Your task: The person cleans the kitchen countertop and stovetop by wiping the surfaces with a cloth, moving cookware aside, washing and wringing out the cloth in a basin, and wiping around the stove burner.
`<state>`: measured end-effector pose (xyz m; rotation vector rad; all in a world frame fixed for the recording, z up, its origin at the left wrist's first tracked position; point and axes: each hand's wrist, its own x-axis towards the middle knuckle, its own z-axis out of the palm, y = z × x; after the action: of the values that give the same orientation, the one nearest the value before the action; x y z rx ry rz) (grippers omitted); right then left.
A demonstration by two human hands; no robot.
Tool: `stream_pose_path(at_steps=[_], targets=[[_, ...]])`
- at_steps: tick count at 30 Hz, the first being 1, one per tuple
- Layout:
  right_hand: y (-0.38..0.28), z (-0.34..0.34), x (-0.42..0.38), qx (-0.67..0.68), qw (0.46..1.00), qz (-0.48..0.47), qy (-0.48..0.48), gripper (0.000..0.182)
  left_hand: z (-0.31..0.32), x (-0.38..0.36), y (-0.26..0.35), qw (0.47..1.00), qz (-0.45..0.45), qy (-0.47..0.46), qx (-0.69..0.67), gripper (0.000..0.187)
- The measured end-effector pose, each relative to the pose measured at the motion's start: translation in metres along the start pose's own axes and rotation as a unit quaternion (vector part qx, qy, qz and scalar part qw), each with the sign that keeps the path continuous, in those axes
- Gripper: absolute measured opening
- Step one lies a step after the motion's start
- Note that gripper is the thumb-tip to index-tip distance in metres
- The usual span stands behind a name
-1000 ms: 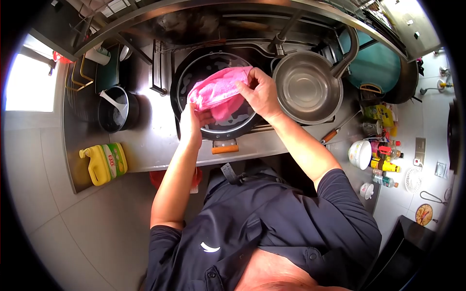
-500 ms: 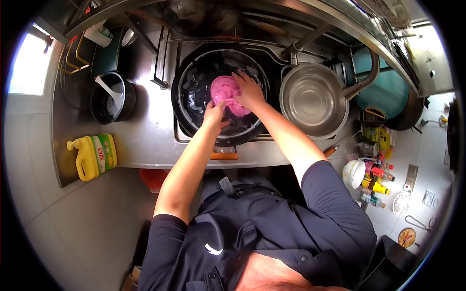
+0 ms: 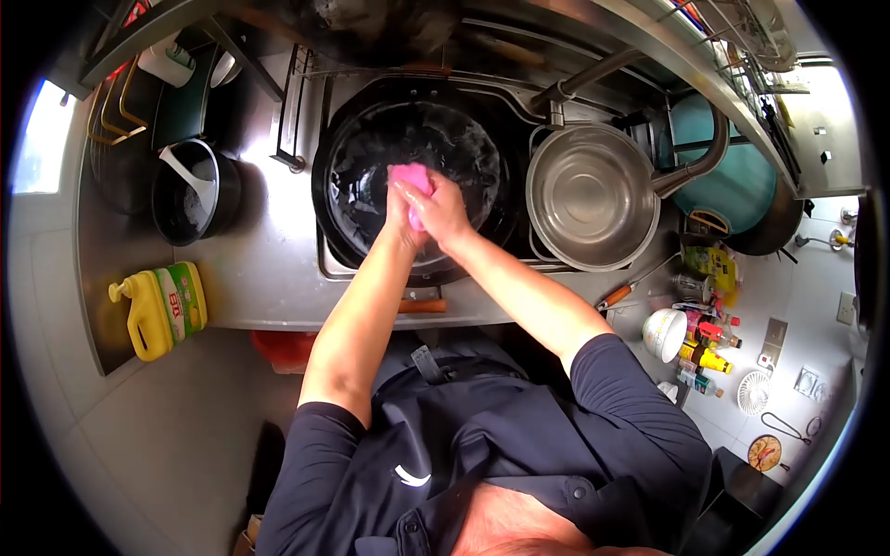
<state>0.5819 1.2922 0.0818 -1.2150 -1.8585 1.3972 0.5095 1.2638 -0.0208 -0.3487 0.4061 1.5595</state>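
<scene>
A pink cloth (image 3: 409,174) is bunched up between my two hands, over the near half of a large black wok (image 3: 326,208) with water in it. My left hand (image 3: 399,211) is closed around the cloth from the left. From the right, my right hand (image 3: 444,209) wraps over it, fingers pressed against the left hand. Part of the cloth sticks out at the top, and a little shows between the palms; the rest is hidden by the fingers.
Right of the wok sits a steel pan (image 3: 593,197). At left stand a black pot (image 3: 225,199) with a white ladle (image 3: 190,174) and a yellow detergent jug (image 3: 159,310). Bottles and a white bowl (image 3: 665,334) are at the right. A metal shelf overhangs the back.
The pink cloth was spread in a loose clump in the wok with my hands apart on it. Now it is squeezed small between both hands, nearer to me.
</scene>
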Motion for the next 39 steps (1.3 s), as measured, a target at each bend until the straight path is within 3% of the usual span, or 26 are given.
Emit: stream_pose_path(at_steps=[1,4,6,7,8,10,12,14,16,17,19,20,21,22,25,26,28,29,30,32,33,34,36,39], targets=[[-0.008,0.002,-0.007,-0.021,0.998,-0.048,0.022,0.025,-0.011,0.006,0.003,0.992,-0.014,-0.121,-0.037,0.062],[-0.003,0.008,-0.007,-0.095,0.976,-0.173,0.095,0.027,-0.025,0.013,0.0,0.985,0.07,-0.155,0.002,0.048],[0.014,0.007,0.005,-0.165,0.962,-0.185,0.114,0.031,-0.008,0.005,-0.005,0.992,0.091,0.023,0.089,0.035],[0.014,0.006,0.012,-0.216,0.966,-0.115,0.082,0.031,0.023,-0.015,-0.005,0.988,0.036,0.117,0.092,0.029],[0.016,0.003,0.018,-0.267,0.962,-0.043,0.048,0.031,0.042,-0.026,-0.006,0.983,0.067,0.148,0.087,0.029],[0.021,-0.003,0.034,-0.33,0.944,0.001,-0.008,0.049,0.025,-0.031,-0.006,0.964,0.096,0.167,0.184,0.033],[0.044,-0.009,0.053,-0.367,0.93,0.005,0.015,0.053,0.021,-0.042,0.002,0.96,0.09,0.198,0.178,0.037],[0.056,-0.022,0.065,-0.396,0.918,-0.003,0.01,0.041,0.024,-0.05,0.014,0.954,0.087,0.228,0.172,0.042],[0.069,-0.02,0.064,-0.372,0.925,-0.03,0.069,0.042,0.031,-0.055,0.022,0.939,0.05,0.259,0.222,0.062],[0.063,-0.017,0.06,-0.373,0.925,-0.03,0.07,0.042,0.04,-0.058,0.025,0.947,0.01,0.215,0.239,0.073],[0.04,-0.004,0.052,-0.227,0.967,0.115,0.004,0.057,0.042,-0.053,0.028,0.963,-0.027,0.162,0.216,0.077],[0.078,0.015,0.053,-0.148,0.985,0.084,0.035,0.057,0.044,-0.05,0.029,0.973,-0.065,0.111,0.191,0.081],[0.06,0.022,0.046,0.08,0.987,0.141,0.018,0.048,0.048,-0.046,0.026,0.98,-0.058,0.132,0.139,0.078],[0.042,0.024,0.034,0.304,0.934,0.19,0.001,0.04,0.049,-0.044,0.026,0.98,-0.061,0.129,0.139,0.078],[0.005,0.016,0.011,0.182,0.968,0.17,-0.019,0.025,0.045,-0.028,0.023,0.993,-0.015,0.104,0.056,0.064],[0.002,0.018,0.004,0.094,0.991,0.093,0.012,0.025,-0.002,-0.005,0.029,0.999,-0.017,0.001,0.04,0.059],[-0.012,0.02,-0.007,0.044,0.995,-0.057,0.072,0.038,-0.012,0.006,0.033,0.978,-0.079,-0.187,-0.035,0.05],[-0.007,0.028,-0.004,0.015,0.982,-0.148,0.12,0.036,0.008,-0.009,0.024,0.986,0.046,-0.127,0.099,0.039],[0.0,0.027,-0.004,0.017,0.981,-0.147,0.123,0.036,0.021,-0.017,0.021,0.986,0.044,-0.127,0.102,0.039],[0.011,0.02,-0.001,-0.125,0.968,-0.17,0.137,0.034,0.039,-0.029,0.019,0.994,-0.011,0.003,0.11,0.03],[0.012,0.014,0.006,-0.13,0.971,-0.155,0.124,0.028,0.044,-0.037,0.013,0.995,0.013,0.068,0.077,0.026],[0.013,0.007,0.012,-0.169,0.977,-0.091,0.088,0.034,0.052,-0.038,0.008,0.965,0.041,0.23,0.116,0.023],[0.024,0.001,0.031,-0.258,0.963,-0.018,0.074,0.04,0.047,-0.043,0.002,0.963,0.061,0.208,0.16,0.028],[0.038,-0.014,0.051,-0.317,0.947,-0.014,0.045,0.043,0.044,-0.053,0.005,0.949,0.081,0.226,0.205,0.033]])
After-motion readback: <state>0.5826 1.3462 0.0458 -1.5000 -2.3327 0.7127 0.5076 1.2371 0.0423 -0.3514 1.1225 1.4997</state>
